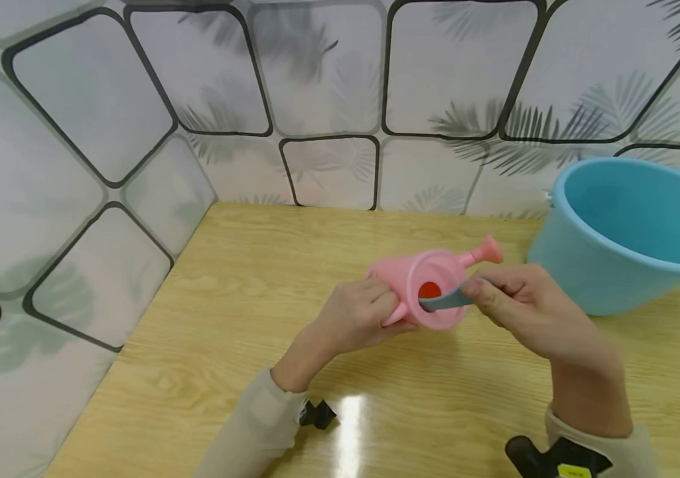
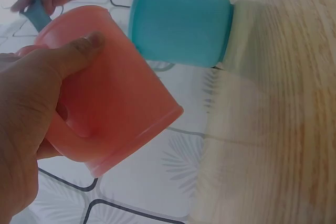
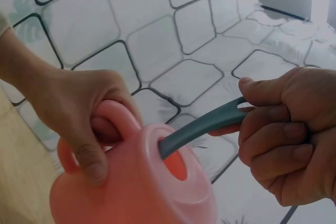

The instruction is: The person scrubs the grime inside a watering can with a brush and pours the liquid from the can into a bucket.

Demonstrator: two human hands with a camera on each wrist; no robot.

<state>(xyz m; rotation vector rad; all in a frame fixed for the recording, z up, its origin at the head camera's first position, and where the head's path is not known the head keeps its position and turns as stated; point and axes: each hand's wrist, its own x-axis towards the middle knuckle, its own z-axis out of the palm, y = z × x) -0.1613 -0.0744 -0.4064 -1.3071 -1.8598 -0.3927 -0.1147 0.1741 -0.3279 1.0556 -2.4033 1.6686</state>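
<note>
My left hand grips the handle of a pink watering can, thumb along its side. In the left wrist view the can is tilted and held off the table. Its mouth faces me in the head view, with an orange-red patch showing inside and the spout pointing right. The right hand pinches the end of a blue-grey handle that has a slot near the tip. That handle runs through the can's opening; its other end is hidden inside, so I cannot tell what tool it is.
A large light-blue bucket stands on the wooden table at the right, just beyond my right hand. Patterned white covering rises behind the table and along its left side. Black straps with mounts sit on both wrists.
</note>
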